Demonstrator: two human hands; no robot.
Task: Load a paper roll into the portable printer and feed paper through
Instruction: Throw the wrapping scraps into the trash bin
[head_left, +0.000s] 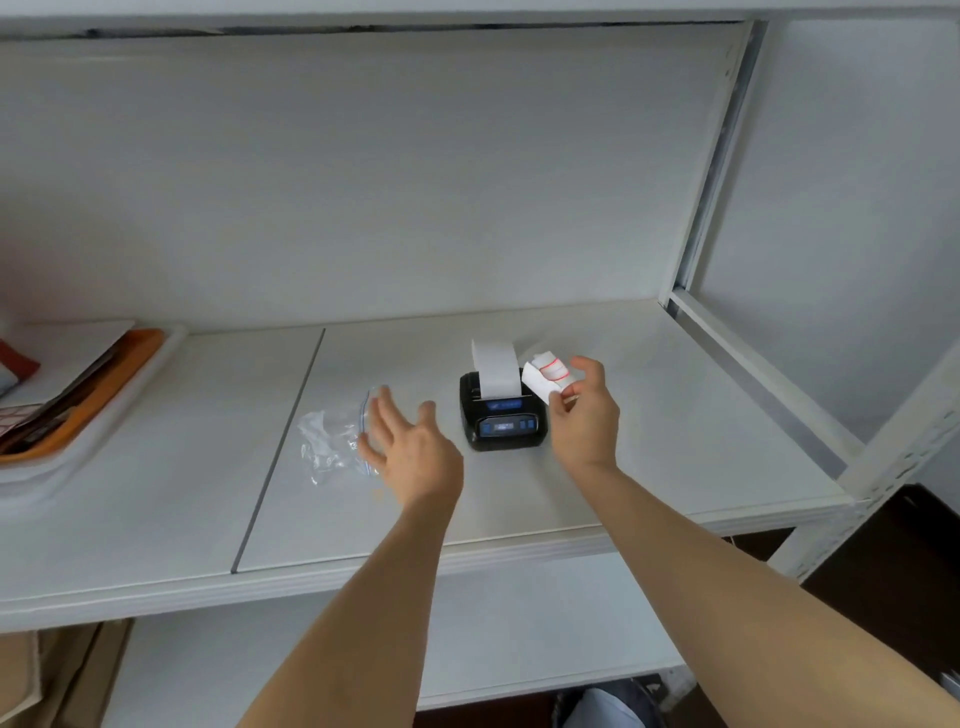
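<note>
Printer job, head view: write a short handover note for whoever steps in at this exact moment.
Left hand: open, empty, hovering above the shelf between the plastic bag and the printer.
Right hand: pinching a piece of white paper with red marks just right of the printer.
Printer: on the shelf, a paper strip standing up from its top slot.
Done: paper appears loaded and fed through.
Left: probably put away the held paper and bag; whether the lid is latched cannot be seen.
</note>
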